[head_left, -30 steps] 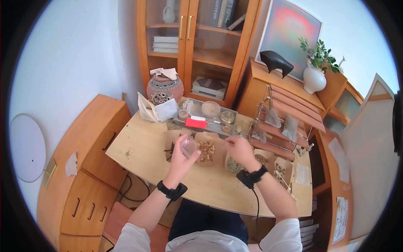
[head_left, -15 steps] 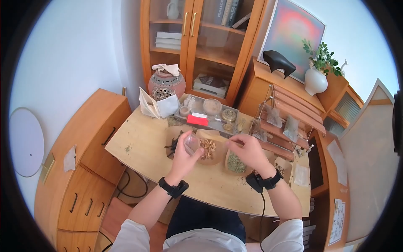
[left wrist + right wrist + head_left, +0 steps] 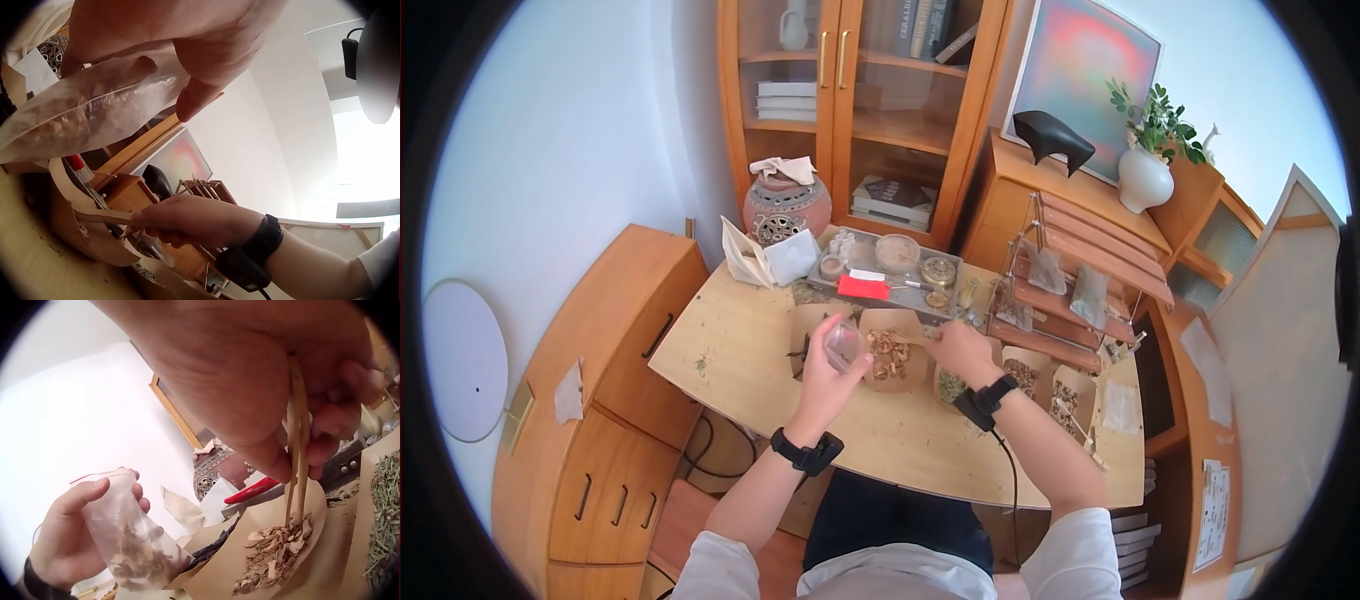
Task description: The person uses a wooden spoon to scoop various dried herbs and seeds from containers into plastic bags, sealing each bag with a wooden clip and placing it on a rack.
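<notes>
My left hand (image 3: 825,388) holds up a clear zip bag (image 3: 134,544) with pale brown chips in its bottom. The bag's mouth, with a red line, faces up in the right wrist view. My right hand (image 3: 962,355) pinches wooden tweezers (image 3: 296,444) between thumb and fingers. Their tips point down into the reddish-brown wood chips (image 3: 269,556), which lie in a brown paper tray (image 3: 315,509). Dark strips (image 3: 215,547) sit in the tray beside it, behind the bag. Green cut herbs (image 3: 384,519) fill another tray close to my right hand.
More trays of dried pieces (image 3: 1068,400) stand at the table's right. Behind them rises a tiered wooden rack (image 3: 1060,300) with clear bags. A grey tray (image 3: 915,295) at the back carries jars and a red item (image 3: 863,288). A patterned pot (image 3: 790,210) stands at back left.
My right hand has shifted left and lower over the wood-chip tray since half a second ago. The left hand still holds the bag in nearly the same place.
</notes>
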Demonstrator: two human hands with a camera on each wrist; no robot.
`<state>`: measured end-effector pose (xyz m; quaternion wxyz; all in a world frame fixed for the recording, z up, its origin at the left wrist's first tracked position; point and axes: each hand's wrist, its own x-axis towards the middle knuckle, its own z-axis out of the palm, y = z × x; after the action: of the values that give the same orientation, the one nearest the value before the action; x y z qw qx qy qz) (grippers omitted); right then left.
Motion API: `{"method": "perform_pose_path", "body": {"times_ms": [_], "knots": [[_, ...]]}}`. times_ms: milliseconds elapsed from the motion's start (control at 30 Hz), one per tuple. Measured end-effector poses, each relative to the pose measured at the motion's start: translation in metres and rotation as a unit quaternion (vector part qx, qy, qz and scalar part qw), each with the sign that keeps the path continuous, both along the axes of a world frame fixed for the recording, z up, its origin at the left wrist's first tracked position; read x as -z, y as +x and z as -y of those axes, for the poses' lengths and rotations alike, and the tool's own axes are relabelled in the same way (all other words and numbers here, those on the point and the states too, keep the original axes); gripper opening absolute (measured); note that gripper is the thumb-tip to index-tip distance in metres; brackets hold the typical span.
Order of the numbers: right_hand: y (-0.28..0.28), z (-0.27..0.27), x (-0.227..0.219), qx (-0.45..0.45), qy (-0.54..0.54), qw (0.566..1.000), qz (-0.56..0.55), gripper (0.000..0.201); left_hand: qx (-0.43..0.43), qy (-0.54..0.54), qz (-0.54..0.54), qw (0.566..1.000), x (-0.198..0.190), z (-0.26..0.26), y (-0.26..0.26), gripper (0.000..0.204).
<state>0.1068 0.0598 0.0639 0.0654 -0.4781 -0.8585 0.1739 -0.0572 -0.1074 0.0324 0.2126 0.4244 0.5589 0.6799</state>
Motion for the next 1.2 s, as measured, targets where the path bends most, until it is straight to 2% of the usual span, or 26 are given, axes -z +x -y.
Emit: {"method": "perform_pose_path", "body": {"times_ms": [100, 300, 600, 700, 800, 900, 1000, 1067, 1200], "knots": [[-0.01, 0.0, 0.0, -0.006, 0.011, 1.0, 0.013, 0.024, -0.001, 0.002, -0.001, 1.0, 0.002, -0.002, -0.001, 0.069], [-0.023, 0.01, 0.018, -0.034, 0.132, 0.989, 0.052, 0.024, 0.005, -0.008, 0.018, 1.0, 0.006, -0.004, -0.001, 0.069], [-0.015, 0.01, 0.012, -0.031, 0.152, 0.986, 0.054, 0.023, 0.011, -0.009, 0.016, 1.0, 0.002, -0.004, 0.0, 0.07], [-0.016, 0.007, 0.025, -0.064, 0.179, 0.98, 0.06, 0.023, 0.01, -0.012, 0.01, 1.0, 0.004, -0.004, 0.0, 0.069], [-0.013, 0.004, 0.03, -0.074, 0.172, 0.982, 0.034, 0.023, 0.013, -0.016, 0.012, 1.0, 0.002, -0.004, 0.001, 0.069], [-0.003, -0.002, 0.021, -0.046, 0.079, 0.996, 0.011, 0.024, 0.009, -0.014, 0.013, 1.0, 0.001, -0.002, 0.001, 0.069], [0.013, 0.002, -0.004, -0.031, 0.035, 0.995, -0.084, 0.026, -0.003, -0.018, 0.0, 1.0, 0.002, -0.003, 0.001, 0.069], [0.026, -0.013, -0.001, -0.053, 0.006, 0.987, -0.153, 0.027, -0.002, -0.027, -0.007, 1.0, 0.0, -0.003, 0.0, 0.071], [0.04, 0.003, -0.046, -0.083, -0.075, 0.961, -0.252, 0.025, -0.013, -0.024, -0.032, 0.999, 0.0, -0.007, 0.002, 0.071]]}}
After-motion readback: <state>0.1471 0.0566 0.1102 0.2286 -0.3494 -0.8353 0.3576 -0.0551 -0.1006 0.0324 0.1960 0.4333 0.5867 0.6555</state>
